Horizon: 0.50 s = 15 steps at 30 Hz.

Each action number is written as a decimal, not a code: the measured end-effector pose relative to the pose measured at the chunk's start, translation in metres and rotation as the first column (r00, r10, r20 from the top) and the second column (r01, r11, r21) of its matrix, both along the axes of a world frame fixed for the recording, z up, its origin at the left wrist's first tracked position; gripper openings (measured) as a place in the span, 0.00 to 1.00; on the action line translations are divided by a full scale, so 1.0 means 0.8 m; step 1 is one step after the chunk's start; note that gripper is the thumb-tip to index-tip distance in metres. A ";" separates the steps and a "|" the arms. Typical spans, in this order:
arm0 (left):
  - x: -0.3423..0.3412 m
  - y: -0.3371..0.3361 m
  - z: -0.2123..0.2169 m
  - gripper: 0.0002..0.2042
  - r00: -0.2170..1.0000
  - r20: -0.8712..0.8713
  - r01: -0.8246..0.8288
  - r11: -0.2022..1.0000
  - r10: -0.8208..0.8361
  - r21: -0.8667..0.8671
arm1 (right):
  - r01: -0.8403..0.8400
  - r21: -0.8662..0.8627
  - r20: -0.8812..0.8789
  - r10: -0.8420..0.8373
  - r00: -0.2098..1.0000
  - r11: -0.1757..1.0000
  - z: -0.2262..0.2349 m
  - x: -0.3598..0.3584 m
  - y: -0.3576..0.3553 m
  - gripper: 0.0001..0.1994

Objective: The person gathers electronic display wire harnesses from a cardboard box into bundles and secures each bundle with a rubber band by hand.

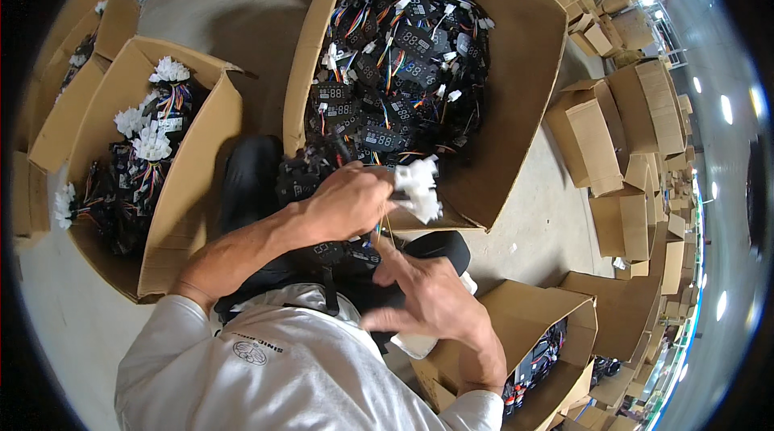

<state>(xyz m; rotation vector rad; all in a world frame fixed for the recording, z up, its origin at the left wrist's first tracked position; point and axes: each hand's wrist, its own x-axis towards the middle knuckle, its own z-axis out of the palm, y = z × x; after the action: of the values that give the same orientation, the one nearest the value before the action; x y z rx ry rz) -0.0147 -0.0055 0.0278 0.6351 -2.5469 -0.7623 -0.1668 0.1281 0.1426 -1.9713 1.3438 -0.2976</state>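
My left hand is closed round a bundle of wires. The bundle's white plug connectors stick out past the fingers and look slightly blurred. Black display modules hang beside that hand, above my lap. More dark modules show below the wrist. Just under it is my right hand, fingers apart and smeared a little by motion. Its upper fingertips come near the thin wires below the left fist; whether they touch cannot be seen. No object shows in the right palm.
A large carton ahead holds a heap of loose display modules with coloured wires. The carton at left contains bundled modules with white connectors. At lower right, an open carton holds more parts. Stacked boxes line the right.
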 end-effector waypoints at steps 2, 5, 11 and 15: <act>0.005 -0.003 -0.003 0.15 0.985 -0.132 -0.064 0.954 0.107 0.294 | 0.074 -0.168 -0.176 -0.104 0.979 0.983 -0.021 0.002 -0.001 0.42; 0.026 0.004 0.000 0.17 0.938 -0.266 -0.073 0.878 0.221 0.474 | 0.166 -0.316 0.007 -0.172 0.985 0.934 -0.034 -0.014 0.006 0.36; 0.017 0.020 -0.006 0.18 0.938 -0.289 -0.032 0.879 0.190 0.475 | 0.362 -0.326 -0.038 -0.394 0.918 0.874 -0.111 0.031 -0.025 0.22; 0.032 0.023 -0.007 0.18 0.942 -0.277 0.030 0.779 0.187 0.626 | 0.567 -0.274 0.037 -0.581 0.813 0.777 -0.170 0.048 -0.037 0.18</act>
<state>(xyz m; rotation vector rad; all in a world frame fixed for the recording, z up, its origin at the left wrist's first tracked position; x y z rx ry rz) 0.0108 0.0130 0.0220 0.7308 -1.9205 -1.5684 -0.1284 0.0988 0.0065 -1.7289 2.0196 -0.7642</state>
